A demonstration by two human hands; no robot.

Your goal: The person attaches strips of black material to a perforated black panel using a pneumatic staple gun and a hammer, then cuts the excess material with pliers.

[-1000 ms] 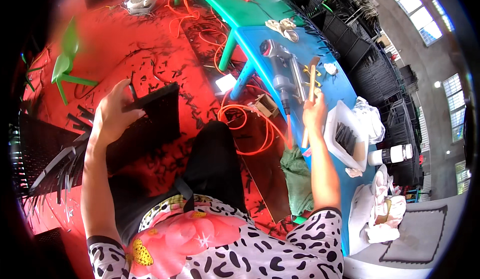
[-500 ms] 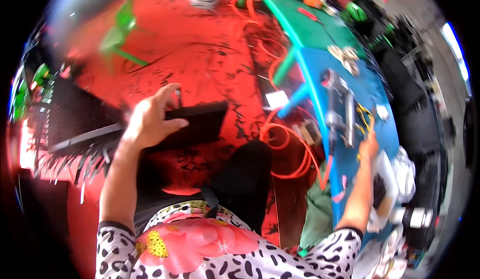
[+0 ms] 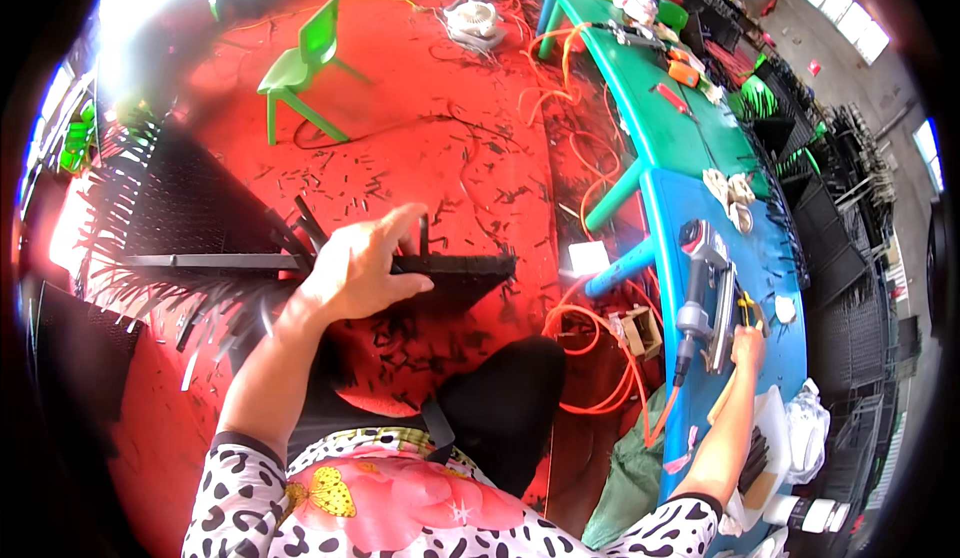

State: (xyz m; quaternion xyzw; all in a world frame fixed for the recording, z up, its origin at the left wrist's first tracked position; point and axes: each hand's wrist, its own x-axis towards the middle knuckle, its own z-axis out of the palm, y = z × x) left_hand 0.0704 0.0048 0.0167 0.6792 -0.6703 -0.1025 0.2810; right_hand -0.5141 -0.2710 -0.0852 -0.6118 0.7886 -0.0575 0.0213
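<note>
My left hand [image 3: 355,276] grips the top edge of a black plastic mesh panel [image 3: 455,273] held over my lap, fingers spread across it. My right hand [image 3: 745,346] rests on the blue table [image 3: 785,258] to my right, closed around small yellow-handled pliers [image 3: 746,306]. A grey pneumatic tool [image 3: 700,293] lies on the table just to the left of that hand, with an orange hose [image 3: 600,358] looping down from it to the floor.
Stacks of black mesh panels [image 3: 180,208] lie on the red floor at left, with black offcuts scattered about. A green chair [image 3: 300,68] and a white fan [image 3: 475,18] stand farther off. A green table [image 3: 680,128] adjoins the blue one. Black crates [image 3: 850,188] line the right.
The view has swung left and down. My right hand has dropped from mid-air onto the blue table beside the pneumatic tool. My left hand stays on the black panel.
</note>
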